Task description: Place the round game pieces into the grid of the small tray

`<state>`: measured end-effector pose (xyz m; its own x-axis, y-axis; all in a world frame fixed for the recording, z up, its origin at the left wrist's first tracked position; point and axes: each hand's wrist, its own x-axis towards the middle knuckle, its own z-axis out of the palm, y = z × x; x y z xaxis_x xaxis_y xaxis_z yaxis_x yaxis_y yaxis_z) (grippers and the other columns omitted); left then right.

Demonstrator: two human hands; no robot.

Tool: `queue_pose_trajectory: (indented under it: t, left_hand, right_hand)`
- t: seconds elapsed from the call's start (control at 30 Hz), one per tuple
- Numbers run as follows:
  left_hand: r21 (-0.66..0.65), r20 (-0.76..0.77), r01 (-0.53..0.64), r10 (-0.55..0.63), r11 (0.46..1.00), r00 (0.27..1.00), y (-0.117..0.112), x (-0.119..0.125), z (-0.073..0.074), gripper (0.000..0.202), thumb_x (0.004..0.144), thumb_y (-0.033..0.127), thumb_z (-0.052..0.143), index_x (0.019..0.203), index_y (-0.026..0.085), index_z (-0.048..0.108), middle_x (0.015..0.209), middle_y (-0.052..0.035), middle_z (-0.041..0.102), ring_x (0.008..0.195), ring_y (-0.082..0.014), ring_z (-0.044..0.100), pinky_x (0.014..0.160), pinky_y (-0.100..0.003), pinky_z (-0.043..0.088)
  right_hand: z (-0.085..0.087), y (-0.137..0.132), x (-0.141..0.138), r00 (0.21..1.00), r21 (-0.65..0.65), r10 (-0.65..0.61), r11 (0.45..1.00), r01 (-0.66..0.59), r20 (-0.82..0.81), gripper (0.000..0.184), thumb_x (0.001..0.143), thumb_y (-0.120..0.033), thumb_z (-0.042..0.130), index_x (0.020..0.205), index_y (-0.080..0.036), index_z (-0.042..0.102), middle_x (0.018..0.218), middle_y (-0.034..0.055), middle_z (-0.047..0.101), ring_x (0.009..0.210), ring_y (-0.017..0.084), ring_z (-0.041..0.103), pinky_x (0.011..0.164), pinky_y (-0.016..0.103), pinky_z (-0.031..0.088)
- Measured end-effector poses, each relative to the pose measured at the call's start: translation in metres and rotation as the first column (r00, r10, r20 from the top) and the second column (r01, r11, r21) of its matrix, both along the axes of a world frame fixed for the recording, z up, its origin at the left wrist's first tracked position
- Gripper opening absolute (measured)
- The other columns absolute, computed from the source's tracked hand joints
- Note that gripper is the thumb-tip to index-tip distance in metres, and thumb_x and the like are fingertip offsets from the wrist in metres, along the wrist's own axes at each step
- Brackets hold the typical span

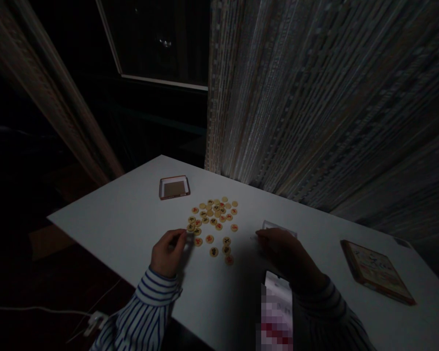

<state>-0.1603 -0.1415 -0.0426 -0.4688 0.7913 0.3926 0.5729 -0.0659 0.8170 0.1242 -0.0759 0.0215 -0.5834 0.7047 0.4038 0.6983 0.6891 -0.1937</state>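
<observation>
Round Chinese chess pieces (pixel 213 221) with red or black characters lie loosely spread over the white table (pixel 113 224); a few show a blank face. My left hand (pixel 169 251) is at the near left edge of the spread, thumb and fingers closed together, beside a black-marked piece (pixel 191 227). What it grips, if anything, is hidden. To the right of the pieces, my right hand (pixel 287 251) pinches with its fingertips. A faint, pale bit shows at the tips, too dim to name. Partly behind this hand lies a pale, clear-looking tray (pixel 269 224).
An open shallow box (pixel 174 189) stands at the back left. A flat patterned box (pixel 378 270) lies at the right. A lit phone (pixel 280 302) is below my right hand. String curtains (pixel 278 97) hang behind the table, and a white cable with a power strip (pixel 96 321) is at lower left.
</observation>
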Motion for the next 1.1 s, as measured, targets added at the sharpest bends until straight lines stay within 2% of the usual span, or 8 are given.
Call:
queue_pose_trajectory:
  t: [0.2,0.4,0.7,0.9,1.1]
  left_hand:
    - [0.093,-0.121,0.063,-0.051,0.994,0.991,0.003,-0.001,-0.001,0.021,0.077,0.034,0.053,0.080,0.016,0.065,0.073,-0.0043,0.066,0.060,-0.0132,0.060,0.058,-0.025,0.052]
    - [0.145,-0.273,0.130,-0.087,0.981,0.958,0.005,0.000,-0.003,0.017,0.078,0.030,0.056,0.085,0.016,0.064,0.078,-0.0053,0.066,0.069,-0.0153,0.062,0.065,-0.029,0.054]
    - [0.115,-0.415,0.167,-0.106,0.979,0.904,0.009,0.001,-0.009,0.022,0.078,0.033,0.057,0.090,0.017,0.065,0.083,-0.0071,0.069,0.077,-0.0190,0.064,0.071,-0.034,0.054]
    - [0.083,-0.518,0.177,-0.109,0.981,0.848,0.011,0.004,-0.022,0.021,0.079,0.031,0.056,0.092,0.016,0.063,0.083,-0.0076,0.070,0.078,-0.0200,0.064,0.070,-0.035,0.053]
    - [0.024,-0.580,0.172,-0.126,0.985,0.805,0.011,0.004,-0.033,0.024,0.077,0.033,0.056,0.093,0.016,0.062,0.083,-0.0082,0.070,0.077,-0.0221,0.064,0.068,-0.038,0.052]
  right_hand:
    - [-0.004,0.006,-0.010,0.999,0.092,0.047,0.995,-0.047,-0.003,0.024,0.086,-0.024,0.041,0.094,-0.019,0.064,0.080,0.0077,0.069,0.073,0.018,0.064,0.065,0.030,0.047]
    - [-0.001,0.008,-0.022,0.996,0.093,0.090,0.992,-0.087,-0.027,0.024,0.087,-0.024,0.041,0.093,-0.020,0.064,0.083,0.0065,0.070,0.075,0.018,0.064,0.067,0.031,0.047]
    - [-0.004,0.016,-0.032,0.989,0.054,0.142,0.988,-0.144,0.039,0.024,0.087,-0.026,0.043,0.102,-0.019,0.061,0.091,0.0068,0.069,0.080,0.019,0.063,0.071,0.033,0.047]
    - [-0.012,0.017,-0.034,0.986,0.059,0.151,0.986,-0.155,0.078,0.026,0.087,-0.027,0.044,0.106,-0.021,0.060,0.096,0.0070,0.069,0.084,0.019,0.063,0.073,0.034,0.048]
    - [-0.010,0.014,-0.031,0.985,0.045,0.148,0.987,-0.152,0.087,0.028,0.087,-0.024,0.044,0.110,-0.021,0.059,0.095,0.0064,0.069,0.083,0.018,0.064,0.069,0.032,0.049]
